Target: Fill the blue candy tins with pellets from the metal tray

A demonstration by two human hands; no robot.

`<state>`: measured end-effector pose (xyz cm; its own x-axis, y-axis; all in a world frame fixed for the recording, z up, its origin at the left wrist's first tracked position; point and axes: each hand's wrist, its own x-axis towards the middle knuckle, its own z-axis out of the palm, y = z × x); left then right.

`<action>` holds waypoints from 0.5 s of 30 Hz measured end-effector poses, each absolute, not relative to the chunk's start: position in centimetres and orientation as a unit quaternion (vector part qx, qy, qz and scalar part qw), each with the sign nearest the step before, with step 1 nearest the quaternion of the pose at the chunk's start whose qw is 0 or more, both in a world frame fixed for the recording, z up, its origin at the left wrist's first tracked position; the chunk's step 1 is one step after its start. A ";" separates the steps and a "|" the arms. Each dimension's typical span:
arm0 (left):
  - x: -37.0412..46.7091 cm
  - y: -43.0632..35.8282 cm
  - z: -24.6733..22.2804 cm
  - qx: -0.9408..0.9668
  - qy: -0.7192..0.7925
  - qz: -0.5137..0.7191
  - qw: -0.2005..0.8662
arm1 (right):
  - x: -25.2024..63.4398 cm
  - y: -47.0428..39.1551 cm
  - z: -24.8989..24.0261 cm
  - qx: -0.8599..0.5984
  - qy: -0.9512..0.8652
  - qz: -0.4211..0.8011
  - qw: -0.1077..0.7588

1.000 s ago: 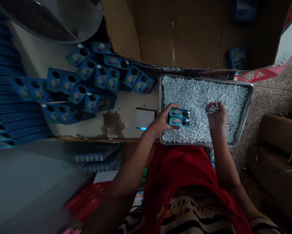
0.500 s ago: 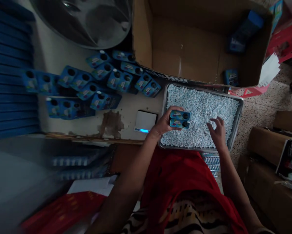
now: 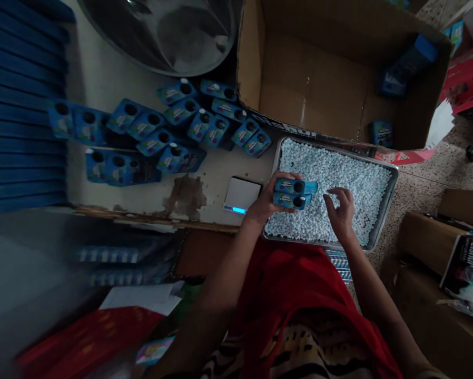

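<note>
My left hand (image 3: 265, 202) is closed around two small blue printed candy boxes (image 3: 294, 193), held side by side over the left part of a metal tray (image 3: 385, 208). Each box has a dark round opening on its face, and a light spot shows at the lower one's opening. Small pale blue and white pellets (image 3: 339, 158) fill the tray. Just right of the boxes, my right hand (image 3: 341, 210) hovers above the pellets, fingers curved and thumb a little apart from them. No object shows in it.
Many similar blue boxes (image 3: 173, 121) stand on the table, with stacked blue packs (image 3: 23, 126) at far left. A small scale (image 3: 242, 195) with a lit display lies left of the tray. Behind are a cardboard carton (image 3: 311, 79) and a large metal bowl (image 3: 173, 42).
My right hand has moved left, closer to the boxes. The upper box now reaches farther right than the lower one. The camera view has shifted slightly.
</note>
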<state>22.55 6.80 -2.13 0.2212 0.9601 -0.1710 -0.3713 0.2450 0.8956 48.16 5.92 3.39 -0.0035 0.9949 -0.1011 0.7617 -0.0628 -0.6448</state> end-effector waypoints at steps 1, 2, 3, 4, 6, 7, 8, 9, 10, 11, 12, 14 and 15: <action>22.2 6.8 -2.2 0.371 0.397 0.486 0.684 | 48.8 5.8 1.8 -0.682 -0.666 0.260 0.152; 21.8 6.9 -2.3 0.368 0.401 0.486 0.684 | 49.1 5.7 0.4 -0.684 -0.680 0.246 0.095; 21.4 7.1 -2.3 0.370 0.403 0.484 0.683 | 49.2 5.6 -0.9 -0.680 -0.692 0.238 0.046; 21.1 7.3 -2.3 0.379 0.404 0.478 0.682 | 49.0 5.6 -1.9 -0.674 -0.699 0.238 0.010; 20.6 7.8 -2.2 0.424 0.411 0.446 0.673 | 48.2 5.7 -3.0 -0.668 -0.696 0.262 -0.021; 20.4 8.1 -2.2 0.450 0.417 0.426 0.665 | 47.8 6.1 -3.2 -0.675 -0.678 0.291 -0.015; 20.4 8.2 -2.0 0.470 0.425 0.408 0.658 | 47.4 6.5 -3.3 -0.685 -0.651 0.328 -0.002; 20.4 8.3 -1.9 0.485 0.434 0.393 0.650 | 47.1 7.0 -3.2 -0.696 -0.617 0.368 0.013; 20.5 8.3 -1.8 0.496 0.446 0.382 0.640 | 47.0 7.5 -3.0 -0.703 -0.582 0.407 0.028; 20.6 8.2 -1.7 0.505 0.458 0.373 0.629 | 47.1 7.9 -2.6 -0.706 -0.553 0.442 0.037; 20.7 8.1 -1.6 0.513 0.473 0.365 0.616 | 47.2 8.3 -2.1 -0.703 -0.532 0.471 0.040; 21.1 7.9 -1.7 0.532 0.503 0.356 0.581 | 47.6 8.5 -0.6 -0.685 -0.513 0.516 0.036; 21.3 7.8 -1.8 0.539 0.514 0.357 0.564 | 47.7 8.5 0.4 -0.675 -0.508 0.534 0.045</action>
<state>21.30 7.76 -1.77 0.2170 0.9568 -0.1934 0.1513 0.1627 0.9750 47.67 8.46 0.43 -0.0856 0.7333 -0.6745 0.6367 -0.4804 -0.6032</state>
